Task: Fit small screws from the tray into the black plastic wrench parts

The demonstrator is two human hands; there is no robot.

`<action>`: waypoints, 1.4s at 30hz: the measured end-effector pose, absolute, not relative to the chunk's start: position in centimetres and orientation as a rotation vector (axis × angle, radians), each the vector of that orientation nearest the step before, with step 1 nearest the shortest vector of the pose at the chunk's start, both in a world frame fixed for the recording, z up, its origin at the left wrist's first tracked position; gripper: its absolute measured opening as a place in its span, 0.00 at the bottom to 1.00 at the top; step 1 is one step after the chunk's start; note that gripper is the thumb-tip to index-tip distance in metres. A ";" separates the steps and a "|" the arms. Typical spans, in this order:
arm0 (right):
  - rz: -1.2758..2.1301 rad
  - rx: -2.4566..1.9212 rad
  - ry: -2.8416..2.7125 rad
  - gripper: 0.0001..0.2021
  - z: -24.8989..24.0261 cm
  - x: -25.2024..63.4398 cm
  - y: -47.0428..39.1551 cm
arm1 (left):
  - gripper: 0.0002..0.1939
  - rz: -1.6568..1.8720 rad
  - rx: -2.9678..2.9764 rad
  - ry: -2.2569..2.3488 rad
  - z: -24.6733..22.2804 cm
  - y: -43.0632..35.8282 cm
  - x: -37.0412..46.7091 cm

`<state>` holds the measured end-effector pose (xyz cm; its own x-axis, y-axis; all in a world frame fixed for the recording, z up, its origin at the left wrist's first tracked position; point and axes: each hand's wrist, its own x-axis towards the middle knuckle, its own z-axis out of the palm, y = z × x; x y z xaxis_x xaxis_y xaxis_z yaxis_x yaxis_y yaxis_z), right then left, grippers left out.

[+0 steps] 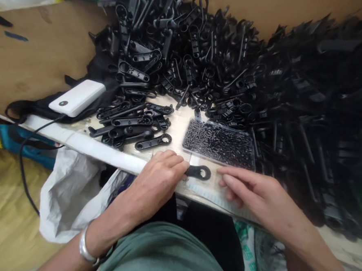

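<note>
My left hand [163,172] is closed around a flat black plastic lever arm [199,172] at the table's front edge. The arm's ring-shaped end sticks out to the right of my fingers; the rest is hidden under them. Just right of that ring is my right hand [245,186], thumb and index finger brought together. Whether something small sits between those fingertips I cannot make out. Behind both hands lies a clear shallow box [220,143] filled with tiny dark metal-looking pieces. Similar black lever arms [152,142] lie in a loose group behind my left hand.
A large heap of black plastic parts [188,58] covers the back, spreading into a dark pile [311,119] on the right. At left, a white power bank [78,97] with a black cable [22,162] rests on dark cloth. A white sack [69,198] hangs below the edge.
</note>
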<state>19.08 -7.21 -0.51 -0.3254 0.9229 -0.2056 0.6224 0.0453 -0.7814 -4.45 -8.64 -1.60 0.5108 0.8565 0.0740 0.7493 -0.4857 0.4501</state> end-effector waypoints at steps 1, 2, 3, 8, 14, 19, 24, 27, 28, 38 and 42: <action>1.104 -1.528 -2.046 0.12 -0.5 18.9 -7.3 | 0.08 0.418 2.390 1.333 -1.6 -8.7 -4.4; 1.039 -1.487 -2.107 0.11 -0.6 18.7 -7.3 | 0.08 0.430 2.380 1.336 -1.7 -8.7 -4.4; 0.983 -1.443 -2.156 0.10 -0.7 18.4 -7.3 | 0.08 0.442 2.365 1.338 -1.7 -8.7 -4.5; 0.801 -1.367 -2.274 0.09 -1.3 17.4 -7.2 | 0.06 0.518 2.284 1.321 -2.3 -8.9 -4.6; 0.440 -1.118 -2.442 0.08 -1.9 17.3 -6.2 | 0.05 0.543 2.230 1.305 -2.2 -8.8 -4.6; 0.342 -0.950 -2.570 0.07 -2.3 17.2 -5.4 | 0.04 0.570 2.207 1.291 -2.3 -8.7 -4.6; 0.329 -0.903 -2.689 0.06 -1.7 17.0 -5.1 | 0.05 0.640 2.209 1.269 -2.6 -8.4 -4.7; 0.280 -0.885 -2.721 0.07 -1.8 17.0 -5.3 | 0.05 0.677 2.236 1.239 -2.9 -8.4 -4.8; 0.247 -0.883 -2.714 0.07 -1.9 17.0 -5.4 | 0.05 0.700 2.250 1.231 -3.0 -8.4 -4.8; 0.060 -1.062 -2.529 0.09 -2.3 15.3 -7.0 | 0.05 0.850 2.370 1.234 -4.1 -9.6 -4.7; 0.026 -1.189 -2.492 0.08 -2.4 14.7 -7.6 | 0.07 0.853 2.405 1.279 -4.1 -10.0 -4.5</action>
<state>14.72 -7.58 -2.37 -0.5713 0.7528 0.3271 0.7459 0.6425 -0.1759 -4.50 -9.95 -4.08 0.4317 0.8241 0.3668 0.6550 -0.5660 0.5006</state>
